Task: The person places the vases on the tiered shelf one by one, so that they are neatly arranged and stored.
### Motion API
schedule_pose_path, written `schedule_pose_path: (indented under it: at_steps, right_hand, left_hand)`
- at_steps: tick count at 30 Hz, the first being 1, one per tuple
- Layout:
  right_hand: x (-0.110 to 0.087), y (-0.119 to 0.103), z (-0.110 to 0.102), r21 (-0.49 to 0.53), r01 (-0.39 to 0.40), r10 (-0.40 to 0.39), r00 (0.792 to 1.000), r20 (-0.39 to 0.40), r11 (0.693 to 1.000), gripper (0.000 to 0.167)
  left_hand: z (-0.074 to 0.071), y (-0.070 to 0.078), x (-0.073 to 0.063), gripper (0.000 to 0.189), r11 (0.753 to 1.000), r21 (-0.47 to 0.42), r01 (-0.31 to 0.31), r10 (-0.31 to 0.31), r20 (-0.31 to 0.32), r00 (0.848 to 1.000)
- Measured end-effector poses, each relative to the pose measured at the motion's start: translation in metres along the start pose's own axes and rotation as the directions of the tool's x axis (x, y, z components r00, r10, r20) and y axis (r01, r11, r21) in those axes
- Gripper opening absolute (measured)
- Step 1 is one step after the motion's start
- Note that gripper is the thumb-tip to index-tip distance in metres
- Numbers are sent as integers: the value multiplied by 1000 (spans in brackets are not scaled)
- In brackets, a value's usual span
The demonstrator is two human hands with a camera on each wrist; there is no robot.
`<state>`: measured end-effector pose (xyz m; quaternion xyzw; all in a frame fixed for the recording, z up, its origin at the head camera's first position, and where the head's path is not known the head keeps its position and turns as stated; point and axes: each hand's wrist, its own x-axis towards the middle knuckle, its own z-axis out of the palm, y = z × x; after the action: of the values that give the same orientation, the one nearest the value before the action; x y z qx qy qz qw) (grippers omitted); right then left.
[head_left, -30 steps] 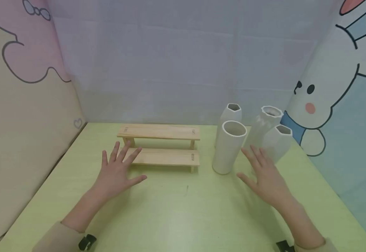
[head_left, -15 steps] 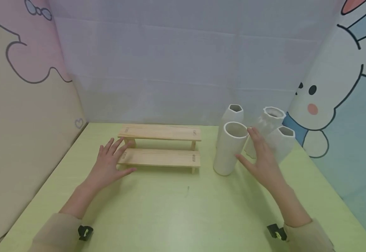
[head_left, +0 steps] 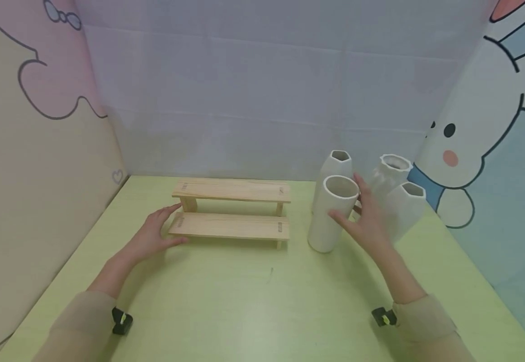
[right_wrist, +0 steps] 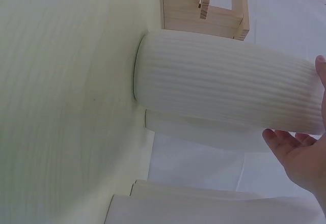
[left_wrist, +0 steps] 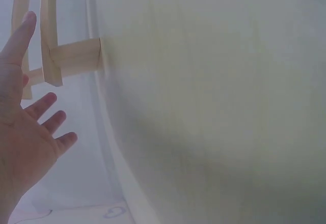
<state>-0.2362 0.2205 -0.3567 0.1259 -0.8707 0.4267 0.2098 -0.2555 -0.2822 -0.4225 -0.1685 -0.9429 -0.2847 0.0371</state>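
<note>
A two-tier wooden shelf [head_left: 230, 225] stands left of centre on the table. My left hand [head_left: 149, 235] is at its left end, thumb near the lower board's front corner and fingers towards the upper board. In the left wrist view that hand [left_wrist: 28, 147] has its fingers spread beside the shelf's end, holding nothing. My right hand [head_left: 371, 226] is at the upper part of an upright, ribbed white cylindrical vase [head_left: 327, 223]. Its thumb overlaps the vase's front, and its fingers lie along the right side. In the right wrist view the ribbed vase's base stays on the table.
Close behind the ribbed vase stands a white faceted vase [head_left: 332, 168]. To the right are a white vase with a wavy rim [head_left: 391, 171] and another faceted vase [head_left: 409, 211]. The pale green table [head_left: 244, 306] meets a hung cloth [head_left: 226, 100] at the back.
My right hand has moved left onto the ribbed vase's side. My left hand has drawn back left to the shelf's end, its fingers less spread. Shelf and vases keep their places.
</note>
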Motion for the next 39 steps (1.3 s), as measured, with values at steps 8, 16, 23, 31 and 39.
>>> schedule_pose_path:
  at_steps: [8, 16, 23, 31, 39]
  right_hand:
    - [5, 3, 5, 61, -50, 49, 999, 5, 997, 106]
    - [9, 8, 7, 153, -109, 109, 994, 5, 982, 102]
    - [10, 8, 9, 144, -131, 135, 991, -19, 981, 94]
    - [10, 4, 11, 157, -158, 162, 987, -15, 975, 94]
    - [15, -5, 10, 207, -158, 166, 986, -19, 965, 90]
  left_hand:
    - [-2, -15, 2, 94, 991, -116, 70, -57, 105, 993]
    - [-2, -30, 10, 84, 937, -330, 118, -53, 198, 979]
    - [-4, -31, 14, 81, 921, -365, 131, -58, 205, 977]
    - [-4, -32, 15, 80, 923, -350, 161, -91, 208, 974]
    - [-4, -30, 17, 79, 912, -373, 171, -97, 208, 973]
